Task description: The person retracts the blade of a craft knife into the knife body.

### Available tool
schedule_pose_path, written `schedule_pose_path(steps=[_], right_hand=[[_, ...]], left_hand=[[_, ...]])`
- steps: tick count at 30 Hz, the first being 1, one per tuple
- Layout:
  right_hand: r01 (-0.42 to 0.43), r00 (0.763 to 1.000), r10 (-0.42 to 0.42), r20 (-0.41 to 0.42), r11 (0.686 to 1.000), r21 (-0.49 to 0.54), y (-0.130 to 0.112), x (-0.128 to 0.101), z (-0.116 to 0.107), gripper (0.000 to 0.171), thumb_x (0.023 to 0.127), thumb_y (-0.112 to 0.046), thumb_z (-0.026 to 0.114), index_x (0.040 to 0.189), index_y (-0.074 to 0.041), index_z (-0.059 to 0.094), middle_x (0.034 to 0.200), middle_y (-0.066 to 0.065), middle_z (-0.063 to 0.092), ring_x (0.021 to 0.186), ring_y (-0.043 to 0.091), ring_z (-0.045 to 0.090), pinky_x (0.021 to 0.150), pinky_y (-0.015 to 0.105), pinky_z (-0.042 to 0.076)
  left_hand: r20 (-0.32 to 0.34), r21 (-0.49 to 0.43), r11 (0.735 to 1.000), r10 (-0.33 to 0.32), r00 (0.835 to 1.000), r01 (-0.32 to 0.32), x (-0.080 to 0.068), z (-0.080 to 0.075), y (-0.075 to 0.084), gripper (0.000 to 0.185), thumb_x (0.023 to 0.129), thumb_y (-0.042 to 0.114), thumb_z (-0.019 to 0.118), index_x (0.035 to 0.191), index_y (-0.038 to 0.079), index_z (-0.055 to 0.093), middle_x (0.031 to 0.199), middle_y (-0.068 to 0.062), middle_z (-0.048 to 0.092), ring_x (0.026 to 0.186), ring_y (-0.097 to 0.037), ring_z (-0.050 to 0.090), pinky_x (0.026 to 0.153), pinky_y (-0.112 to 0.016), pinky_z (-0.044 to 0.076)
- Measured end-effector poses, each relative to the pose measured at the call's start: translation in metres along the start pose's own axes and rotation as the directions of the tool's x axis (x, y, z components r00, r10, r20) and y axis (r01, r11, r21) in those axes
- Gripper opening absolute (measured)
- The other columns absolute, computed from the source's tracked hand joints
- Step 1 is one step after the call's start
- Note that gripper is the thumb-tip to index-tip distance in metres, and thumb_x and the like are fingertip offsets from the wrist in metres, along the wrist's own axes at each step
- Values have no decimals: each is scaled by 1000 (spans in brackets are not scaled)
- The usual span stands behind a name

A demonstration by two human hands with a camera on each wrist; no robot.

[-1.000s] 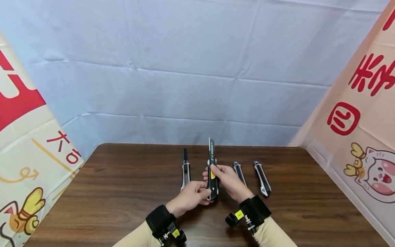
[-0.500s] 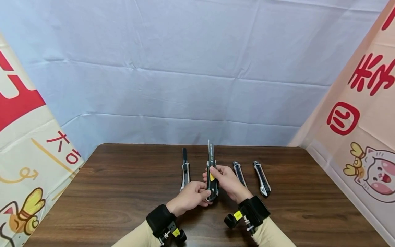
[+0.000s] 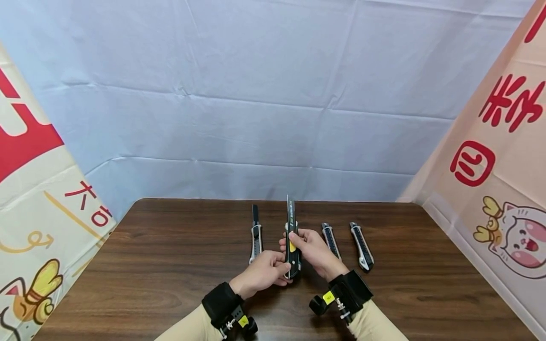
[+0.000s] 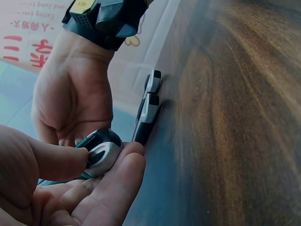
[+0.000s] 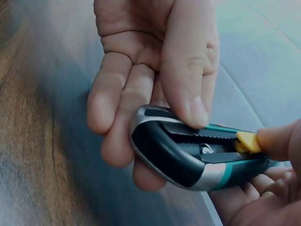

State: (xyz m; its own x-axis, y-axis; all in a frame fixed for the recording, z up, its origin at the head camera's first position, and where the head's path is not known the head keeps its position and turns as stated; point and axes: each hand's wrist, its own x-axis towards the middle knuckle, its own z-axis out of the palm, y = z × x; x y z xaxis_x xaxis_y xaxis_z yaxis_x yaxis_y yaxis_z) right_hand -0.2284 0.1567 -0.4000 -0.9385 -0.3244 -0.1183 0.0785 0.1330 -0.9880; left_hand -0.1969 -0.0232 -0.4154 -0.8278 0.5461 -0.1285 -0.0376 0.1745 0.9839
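A black-and-teal plastic utility knife (image 3: 292, 246) sits between the fingers (image 3: 279, 268) of both hands; one grey knife (image 3: 256, 237) lies left, two grey knives (image 3: 346, 244) right.

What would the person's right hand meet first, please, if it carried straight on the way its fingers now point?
The right hand points left and slightly away, round the held knife. Past it, the first thing would probably be the knife lying on the table to the left, though depth is hard to judge.

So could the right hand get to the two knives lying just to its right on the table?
Probably yes: both spare knives lie uncovered beside the right hand, but it grips the green knife and must let go first.
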Motion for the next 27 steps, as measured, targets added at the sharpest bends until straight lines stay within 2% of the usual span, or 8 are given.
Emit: schedule_pose_path(steps=[14, 27], right_hand=[[-3, 1000, 3, 22, 1000, -9, 0, -1, 1, 42, 106, -18, 43, 134, 14, 45, 122, 25, 64, 110, 22, 66, 96, 32, 55], [3, 1000, -2, 28, 1000, -7, 1, -1, 0, 42, 106, -17, 43, 134, 14, 45, 122, 24, 64, 110, 22, 66, 96, 33, 55]], left_hand=[[-9, 0, 1000, -9, 1000, 9, 0, -1, -2, 26, 101, 9, 51, 120, -6, 62, 103, -20, 72, 89, -27, 72, 76, -34, 62], [-3, 2, 1000, -9, 1000, 9, 0, -1, -2, 27, 101, 9, 50, 120, -5, 62, 103, -21, 72, 89, -27, 72, 76, -34, 62]])
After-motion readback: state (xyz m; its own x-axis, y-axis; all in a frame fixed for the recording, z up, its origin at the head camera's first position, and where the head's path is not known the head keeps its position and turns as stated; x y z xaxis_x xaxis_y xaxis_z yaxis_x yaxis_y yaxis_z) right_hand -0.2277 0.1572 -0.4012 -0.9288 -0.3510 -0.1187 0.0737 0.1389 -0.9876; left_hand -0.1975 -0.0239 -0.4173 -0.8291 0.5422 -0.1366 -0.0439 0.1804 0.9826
